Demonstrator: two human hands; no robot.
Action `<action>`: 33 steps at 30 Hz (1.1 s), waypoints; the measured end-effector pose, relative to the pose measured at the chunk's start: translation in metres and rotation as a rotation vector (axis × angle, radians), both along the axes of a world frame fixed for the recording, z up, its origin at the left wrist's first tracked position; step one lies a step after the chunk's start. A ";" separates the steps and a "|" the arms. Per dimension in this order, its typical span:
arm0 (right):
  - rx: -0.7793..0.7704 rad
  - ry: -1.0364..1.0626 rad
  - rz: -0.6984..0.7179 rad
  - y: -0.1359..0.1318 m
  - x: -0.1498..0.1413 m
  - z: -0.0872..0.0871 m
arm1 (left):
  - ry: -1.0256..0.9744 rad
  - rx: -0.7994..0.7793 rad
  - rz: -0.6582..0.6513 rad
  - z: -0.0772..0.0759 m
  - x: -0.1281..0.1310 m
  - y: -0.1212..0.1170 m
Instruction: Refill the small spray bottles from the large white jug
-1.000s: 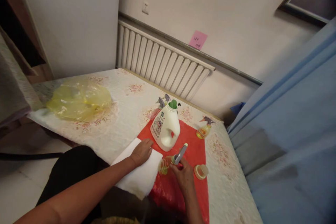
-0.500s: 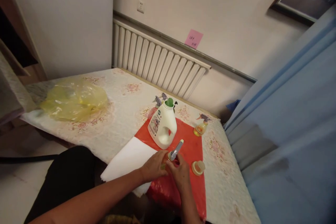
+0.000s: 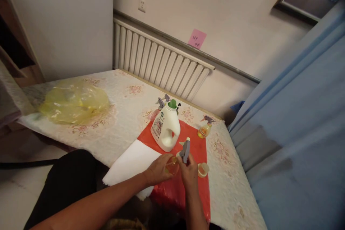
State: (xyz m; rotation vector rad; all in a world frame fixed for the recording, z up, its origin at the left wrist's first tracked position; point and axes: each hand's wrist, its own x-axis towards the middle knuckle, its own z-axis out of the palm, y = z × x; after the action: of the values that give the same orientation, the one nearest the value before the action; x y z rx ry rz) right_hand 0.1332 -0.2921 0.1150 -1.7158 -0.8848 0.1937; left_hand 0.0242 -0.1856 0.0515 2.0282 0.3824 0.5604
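My left hand (image 3: 159,169) is wrapped round a small clear spray bottle (image 3: 172,165) whose open neck faces up. In my right hand (image 3: 188,171) is the grey spray head (image 3: 184,151), lifted off the neck and tilted; its dip tube appears to cross the bottle mouth. Just beyond my hands stands a large cream detergent jug (image 3: 167,133) with a green spout. Under it lies a red plastic sheet (image 3: 191,138). The jug's pale cap (image 3: 203,169) sits right of my right hand. A folded white cloth (image 3: 132,163) lies beneath my left forearm.
A spray bottle with yellow liquid (image 3: 204,130) stands at the right. More spray bottles (image 3: 159,107) are partly hidden behind the jug. A crumpled yellow plastic bag (image 3: 75,102) lies at the left on the flowered tablecloth (image 3: 118,122). A radiator (image 3: 156,59) and blue curtain (image 3: 291,122) border the table.
My left hand has moved from the white cloth to the spray bottle and grasped it. My right hand has raised the grey spray head off the bottle's neck. The view has shifted slightly.
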 end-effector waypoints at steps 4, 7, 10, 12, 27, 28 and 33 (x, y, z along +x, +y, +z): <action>0.028 0.033 0.028 -0.006 0.001 0.020 | 0.010 0.008 0.025 0.012 -0.003 -0.003; 0.051 0.029 0.040 -0.009 -0.003 0.035 | 0.004 -0.010 0.018 0.015 -0.005 -0.006; 0.074 0.011 0.032 -0.012 -0.008 0.045 | 0.019 -0.016 0.032 0.017 -0.007 -0.008; 0.088 0.013 0.044 -0.014 -0.010 0.049 | 0.022 -0.003 0.035 0.019 -0.009 -0.009; 0.069 -0.141 0.082 -0.024 -0.013 0.063 | 0.057 0.061 0.030 0.027 -0.015 -0.012; 0.073 -0.146 0.061 -0.025 -0.014 0.064 | 0.061 0.059 0.029 0.026 -0.015 -0.011; 0.101 -0.161 0.060 -0.029 -0.018 0.068 | 0.074 0.074 0.031 0.027 -0.016 -0.011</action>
State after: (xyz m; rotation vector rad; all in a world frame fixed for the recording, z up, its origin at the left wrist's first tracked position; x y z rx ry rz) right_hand 0.1156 -0.3209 0.1835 -1.6282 -1.0473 0.0499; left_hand 0.0080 -0.1962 0.0787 2.1221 0.4442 0.5261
